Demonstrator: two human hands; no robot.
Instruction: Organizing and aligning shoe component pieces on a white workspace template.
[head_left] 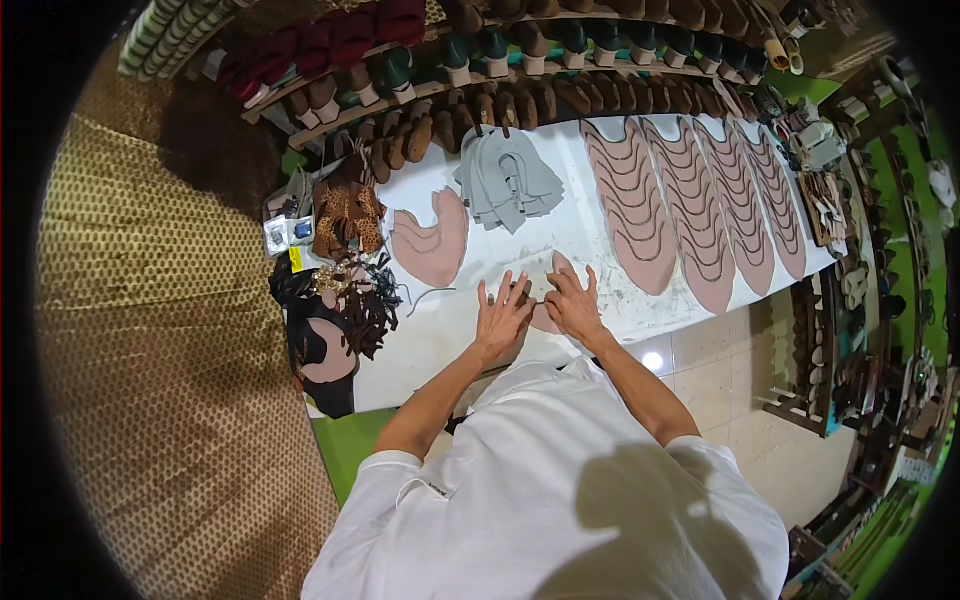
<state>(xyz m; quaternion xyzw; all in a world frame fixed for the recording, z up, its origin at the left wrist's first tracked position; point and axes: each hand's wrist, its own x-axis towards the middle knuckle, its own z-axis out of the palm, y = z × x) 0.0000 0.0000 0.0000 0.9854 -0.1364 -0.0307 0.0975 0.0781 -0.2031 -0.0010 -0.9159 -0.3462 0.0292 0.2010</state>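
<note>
White short-sleeved shirt (pixel 540 480) — small dark chest mark — bare forearms.

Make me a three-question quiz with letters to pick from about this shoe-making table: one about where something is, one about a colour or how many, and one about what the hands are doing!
1. Where is the grey pile of cut pieces?
A. Far side of the table
B. On the floor
C. Under the hands

2. How many long rows of pink pieces lie at the right?
A. One
B. Four
C. Nine

3. What are the hands doing?
A. Resting flat on a pink piece
B. Raised in the air
C. Gripping scissors

Answers: 1 A, the grey pile lies by the shelf, on the table. 2 B, four pink rows lie side by side. 3 A, left hand and right hand press the pink piece.
</note>
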